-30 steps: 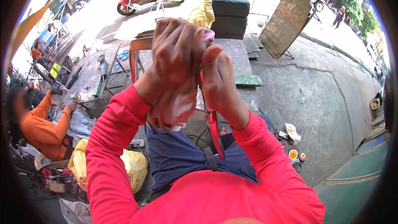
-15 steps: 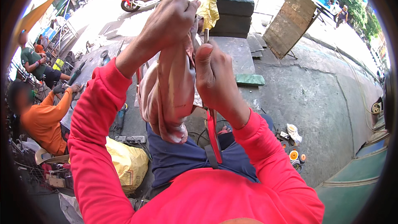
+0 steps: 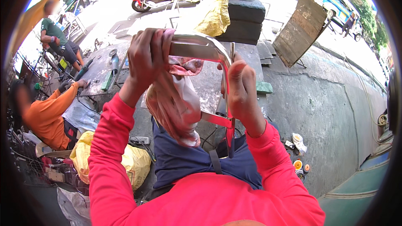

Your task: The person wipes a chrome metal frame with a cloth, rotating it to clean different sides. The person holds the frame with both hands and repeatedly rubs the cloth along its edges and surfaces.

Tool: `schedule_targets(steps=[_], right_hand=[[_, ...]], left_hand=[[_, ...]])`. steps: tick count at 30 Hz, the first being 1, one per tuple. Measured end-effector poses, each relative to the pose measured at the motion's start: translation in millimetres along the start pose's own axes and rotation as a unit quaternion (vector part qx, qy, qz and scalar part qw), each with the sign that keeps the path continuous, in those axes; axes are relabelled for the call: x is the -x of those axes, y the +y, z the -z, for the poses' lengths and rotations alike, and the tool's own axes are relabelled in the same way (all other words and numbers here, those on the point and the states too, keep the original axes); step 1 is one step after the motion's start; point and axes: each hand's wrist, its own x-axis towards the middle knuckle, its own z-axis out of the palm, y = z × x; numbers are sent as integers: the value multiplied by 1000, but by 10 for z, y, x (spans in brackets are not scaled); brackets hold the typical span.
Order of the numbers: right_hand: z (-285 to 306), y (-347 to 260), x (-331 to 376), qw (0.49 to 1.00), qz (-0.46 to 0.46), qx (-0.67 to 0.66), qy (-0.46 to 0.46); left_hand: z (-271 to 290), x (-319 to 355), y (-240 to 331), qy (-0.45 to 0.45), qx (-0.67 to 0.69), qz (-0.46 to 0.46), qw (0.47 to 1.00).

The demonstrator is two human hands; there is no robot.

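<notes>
A shiny bent metal frame (image 3: 199,46) is held up in front of my chest, its bright surface reflecting red. My left hand (image 3: 146,56) is closed at the left end of its upper bar, gripping a stained pale-pink cloth (image 3: 178,106) that hangs below. Around the upright side of the frame my right hand (image 3: 243,92) is wrapped, thumb uppermost. A thin rod end sticks up beside that thumb. Lower down, a flat metal strip (image 3: 215,118) runs from behind the cloth to the upright. My palms and some fingers are hidden.
A yellow sack (image 3: 134,163) lies at my left, near a seated person in orange (image 3: 52,119). Ahead are a worn work table (image 3: 245,65) and a dark block with a post (image 3: 247,19). Grinding discs (image 3: 298,165) lie on the floor at right.
My left hand has moved left and nearer, uncovering the frame's shiny upper bar and curve. My right hand has shifted slightly right and down. At far left, the person in green is more upright.
</notes>
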Motion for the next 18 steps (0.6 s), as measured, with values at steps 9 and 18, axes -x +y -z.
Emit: schedule_targets(steps=[9, 18], right_hand=[[149, 167, 88, 995, -60, -84, -1], [192, 350, 88, 986, -57, -159, -2]], left_hand=[[62, 955, 114, -20, 47, 271, 961], [201, 1052, 269, -8, 166, 262, 951]])
